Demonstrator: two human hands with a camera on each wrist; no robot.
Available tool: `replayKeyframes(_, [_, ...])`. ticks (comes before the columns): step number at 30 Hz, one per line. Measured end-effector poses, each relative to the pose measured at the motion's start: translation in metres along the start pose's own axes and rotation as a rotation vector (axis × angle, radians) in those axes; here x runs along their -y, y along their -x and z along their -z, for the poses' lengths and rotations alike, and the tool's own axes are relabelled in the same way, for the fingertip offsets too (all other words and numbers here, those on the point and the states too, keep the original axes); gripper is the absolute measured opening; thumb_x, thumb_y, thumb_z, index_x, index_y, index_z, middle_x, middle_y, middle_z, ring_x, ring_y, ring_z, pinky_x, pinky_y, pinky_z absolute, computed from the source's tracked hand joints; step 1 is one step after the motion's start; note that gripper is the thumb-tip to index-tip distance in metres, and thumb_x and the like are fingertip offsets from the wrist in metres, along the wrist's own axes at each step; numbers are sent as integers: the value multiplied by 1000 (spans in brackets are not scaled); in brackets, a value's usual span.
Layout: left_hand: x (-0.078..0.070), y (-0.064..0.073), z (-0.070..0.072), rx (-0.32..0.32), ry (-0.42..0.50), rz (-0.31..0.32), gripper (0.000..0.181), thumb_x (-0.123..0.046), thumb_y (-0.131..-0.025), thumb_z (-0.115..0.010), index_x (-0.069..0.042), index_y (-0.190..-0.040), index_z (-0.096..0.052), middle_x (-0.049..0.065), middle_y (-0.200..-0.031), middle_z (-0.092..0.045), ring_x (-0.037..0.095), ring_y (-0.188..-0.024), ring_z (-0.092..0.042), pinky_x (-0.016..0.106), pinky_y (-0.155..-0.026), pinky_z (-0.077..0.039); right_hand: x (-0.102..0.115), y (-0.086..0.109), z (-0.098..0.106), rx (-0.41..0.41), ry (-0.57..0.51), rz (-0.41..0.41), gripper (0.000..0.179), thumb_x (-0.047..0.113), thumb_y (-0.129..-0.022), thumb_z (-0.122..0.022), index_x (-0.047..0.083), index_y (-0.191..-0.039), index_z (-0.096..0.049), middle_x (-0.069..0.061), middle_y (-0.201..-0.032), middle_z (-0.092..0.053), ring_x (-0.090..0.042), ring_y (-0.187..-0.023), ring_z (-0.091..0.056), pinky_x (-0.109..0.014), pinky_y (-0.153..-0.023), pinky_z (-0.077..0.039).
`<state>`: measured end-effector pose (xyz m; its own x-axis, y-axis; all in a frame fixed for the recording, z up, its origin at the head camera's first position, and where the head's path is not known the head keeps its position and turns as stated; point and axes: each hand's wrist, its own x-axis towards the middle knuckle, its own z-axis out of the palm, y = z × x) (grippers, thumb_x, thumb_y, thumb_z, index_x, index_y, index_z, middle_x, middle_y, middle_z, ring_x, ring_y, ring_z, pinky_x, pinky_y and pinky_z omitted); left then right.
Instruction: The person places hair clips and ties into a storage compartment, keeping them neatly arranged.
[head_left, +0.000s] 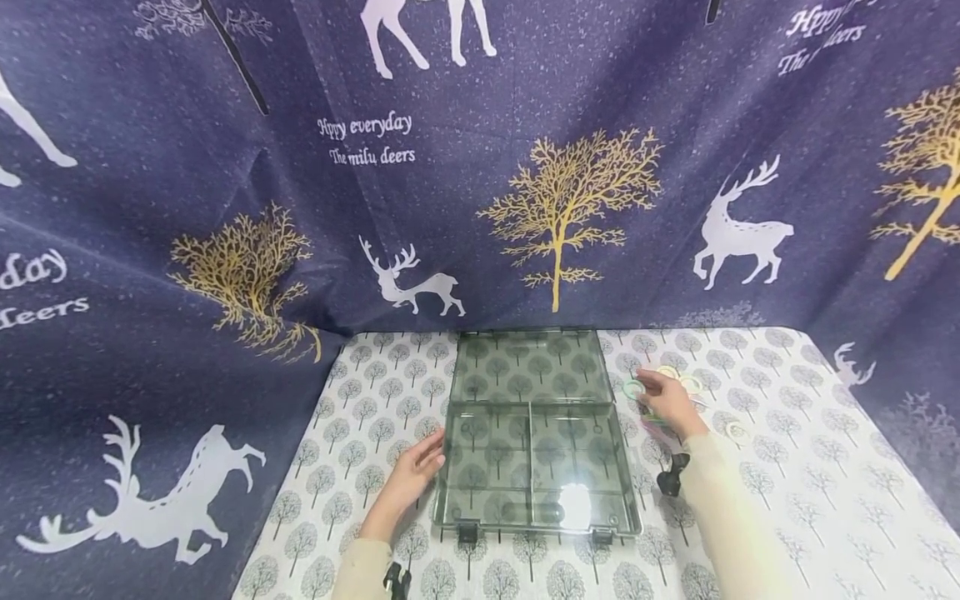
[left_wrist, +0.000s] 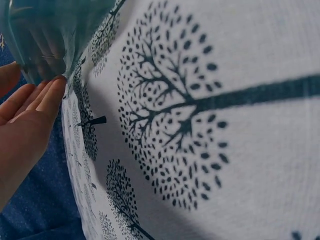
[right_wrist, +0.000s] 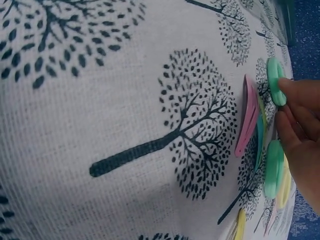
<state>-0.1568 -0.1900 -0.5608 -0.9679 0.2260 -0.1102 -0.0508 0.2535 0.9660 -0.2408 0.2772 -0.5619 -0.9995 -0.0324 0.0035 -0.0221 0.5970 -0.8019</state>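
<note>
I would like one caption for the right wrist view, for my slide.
The right hand pinches a green ring above a tree-print cloth, a pink clip nearby.

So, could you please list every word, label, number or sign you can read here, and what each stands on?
"Hppy everyday / The milu deers": white print on the blue cloth, upper left of centre.
"day / eers": same cloth, left edge; beginnings cut off.
"Hppy / The ... eers": same cloth, upper right; the rest lost in folds.
None readable on the box or green rings.
</note>
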Motion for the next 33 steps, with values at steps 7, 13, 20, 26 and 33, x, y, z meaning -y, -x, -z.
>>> replayKeyframes(7, [-4, 1, 1, -16, -7, -16, 52, -5, -96, -54, 1, -145, -36, 21, -149, -36, 38, -132, -42, 42, -110, -33, -1, -6, -2, -29, 27, 16, 47, -3, -89, -61, -9, -133, -48, -34, -125, -54, -47, -109, -57, -54, -93, -51])
replayKeyframes(13, [-1, 2, 0, -22, -40, -29, 52, -5, -96, -53, 0, -146, -36, 20, -149, -35, 38, -131, -43, 42, -110, -33, -3, -8, -2, -33, 46, 24, 47, -3, -86, -63, -9, -131, -51, -33, -119, -57, -46, -105, -58, -53, -88, -53])
replayKeyframes(20, [1, 4, 0, -41, -41, -7, 52, -4, -96, -52, -4, -146, -37, 17, -150, -35, 37, -132, -42, 45, -112, -29, 2, -4, -3, -17, 20, -5, 45, 0, -87, -65, -8, -129, -53, -34, -118, -56, -47, -106, -57, -55, -89, -52])
replayKeyframes(26, [-1, 6, -2, -52, -18, -7, 52, -5, -96, -53, -3, -146, -37, 17, -150, -36, 36, -134, -40, 45, -114, -26, 3, -2, -4, -26, 20, 11, 39, -2, -88, -61, -9, -126, -55, -33, -112, -59, -46, -102, -59, -53, -85, -55])
replayKeyframes(33, [6, 1, -6, -44, -27, 2, 49, -5, -98, -50, -4, -146, -37, 15, -150, -37, 33, -137, -36, 38, -113, -27, -2, -3, -2, -82, 24, 7, 34, -3, -91, -58, -8, -125, -58, -27, -104, -63, -42, -96, -63, -43, -73, -59])
